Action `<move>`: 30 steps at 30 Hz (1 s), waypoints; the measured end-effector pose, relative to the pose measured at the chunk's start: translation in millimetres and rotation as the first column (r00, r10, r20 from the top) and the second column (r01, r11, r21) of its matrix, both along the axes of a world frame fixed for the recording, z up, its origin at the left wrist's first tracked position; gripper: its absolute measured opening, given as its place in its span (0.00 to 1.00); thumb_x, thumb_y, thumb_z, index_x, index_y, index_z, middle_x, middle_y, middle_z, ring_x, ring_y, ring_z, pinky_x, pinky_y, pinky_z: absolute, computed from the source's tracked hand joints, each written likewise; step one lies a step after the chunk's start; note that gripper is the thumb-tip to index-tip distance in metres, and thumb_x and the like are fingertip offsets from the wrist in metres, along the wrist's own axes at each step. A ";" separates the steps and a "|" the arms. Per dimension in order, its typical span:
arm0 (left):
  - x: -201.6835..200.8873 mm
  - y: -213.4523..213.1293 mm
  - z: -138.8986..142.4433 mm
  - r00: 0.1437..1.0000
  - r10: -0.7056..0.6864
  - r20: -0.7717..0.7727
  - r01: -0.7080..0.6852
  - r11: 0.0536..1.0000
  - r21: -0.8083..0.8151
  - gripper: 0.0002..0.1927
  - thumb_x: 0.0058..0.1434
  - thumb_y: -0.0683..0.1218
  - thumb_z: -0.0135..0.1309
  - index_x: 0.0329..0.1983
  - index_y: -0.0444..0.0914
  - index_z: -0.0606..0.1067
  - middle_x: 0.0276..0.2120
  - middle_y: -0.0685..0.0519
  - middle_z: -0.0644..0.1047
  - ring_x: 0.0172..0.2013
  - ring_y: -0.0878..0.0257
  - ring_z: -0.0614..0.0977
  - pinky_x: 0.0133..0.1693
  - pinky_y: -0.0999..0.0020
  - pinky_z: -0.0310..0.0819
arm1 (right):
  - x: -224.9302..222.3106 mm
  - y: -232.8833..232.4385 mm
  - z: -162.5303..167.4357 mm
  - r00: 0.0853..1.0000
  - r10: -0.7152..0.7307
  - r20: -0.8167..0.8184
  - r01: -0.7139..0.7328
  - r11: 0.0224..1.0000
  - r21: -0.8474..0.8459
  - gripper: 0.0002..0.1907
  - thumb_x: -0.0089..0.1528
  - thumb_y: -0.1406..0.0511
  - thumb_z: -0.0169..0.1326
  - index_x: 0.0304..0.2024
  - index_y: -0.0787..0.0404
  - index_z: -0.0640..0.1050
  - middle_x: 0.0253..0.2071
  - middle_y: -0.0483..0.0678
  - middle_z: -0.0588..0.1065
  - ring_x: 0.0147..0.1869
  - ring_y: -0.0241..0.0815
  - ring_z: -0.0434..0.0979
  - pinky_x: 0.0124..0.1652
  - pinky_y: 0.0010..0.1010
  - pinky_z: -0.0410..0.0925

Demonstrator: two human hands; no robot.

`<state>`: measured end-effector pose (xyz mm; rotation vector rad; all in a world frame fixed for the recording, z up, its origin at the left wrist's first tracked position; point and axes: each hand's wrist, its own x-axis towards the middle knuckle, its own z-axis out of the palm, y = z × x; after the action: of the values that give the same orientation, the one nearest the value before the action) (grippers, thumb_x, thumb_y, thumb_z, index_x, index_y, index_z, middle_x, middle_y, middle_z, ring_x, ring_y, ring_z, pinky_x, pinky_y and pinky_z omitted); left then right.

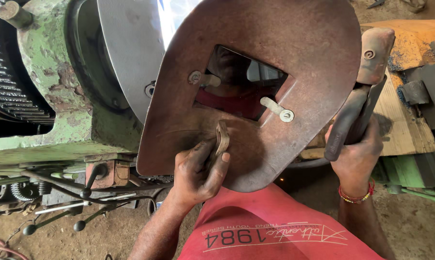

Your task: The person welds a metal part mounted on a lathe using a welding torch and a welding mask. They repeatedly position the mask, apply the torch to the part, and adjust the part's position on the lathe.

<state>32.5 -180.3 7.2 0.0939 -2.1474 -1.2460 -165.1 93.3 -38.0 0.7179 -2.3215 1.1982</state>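
Welding shield (256, 86), rust-brown with a dark window, is held up over the green lathe (58, 96). Left hand (198, 173) has its grip pinching the shield's handle; right hand (355, 154) is wrapped tight round an electrode holder (359, 96). Shielding seems under way; striking would need steady aim.

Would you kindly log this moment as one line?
left hand: grips welding shield handle | right hand: grips electrode holder | shield raised
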 end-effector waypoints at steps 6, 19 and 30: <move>0.3 0.5 0.9 1.000 -0.004 0.005 0.004 1.000 -0.016 0.06 0.62 0.40 0.59 0.39 0.31 0.76 0.22 0.50 0.72 0.19 0.62 0.74 0.25 0.69 0.67 | -1.5 3.4 -4.8 0.998 -0.061 -0.004 0.061 0.998 0.029 0.19 0.66 0.65 0.70 0.46 0.66 0.72 0.36 0.50 0.75 0.38 0.41 0.76 0.43 0.33 0.71; 1.2 -2.5 -0.7 1.000 -0.015 0.003 0.015 1.000 -0.014 0.05 0.62 0.40 0.58 0.35 0.33 0.75 0.22 0.49 0.71 0.19 0.60 0.73 0.25 0.66 0.67 | 1.2 1.0 -1.5 1.000 0.001 -0.020 -0.001 1.000 0.009 0.16 0.67 0.67 0.67 0.47 0.66 0.73 0.41 0.50 0.78 0.42 0.41 0.79 0.47 0.33 0.72; 0.2 -1.3 -1.2 1.000 -0.010 0.007 0.010 0.999 -0.042 0.08 0.62 0.40 0.59 0.31 0.34 0.73 0.22 0.48 0.71 0.19 0.57 0.74 0.25 0.65 0.66 | 2.0 -1.6 3.6 1.000 -0.002 0.006 0.002 1.000 -0.003 0.16 0.66 0.68 0.67 0.46 0.66 0.72 0.40 0.48 0.77 0.41 0.38 0.77 0.46 0.30 0.71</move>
<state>32.7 -181.7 6.0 0.0697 -2.1811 -1.2069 -163.1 91.7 -34.3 0.7119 -2.3240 1.2051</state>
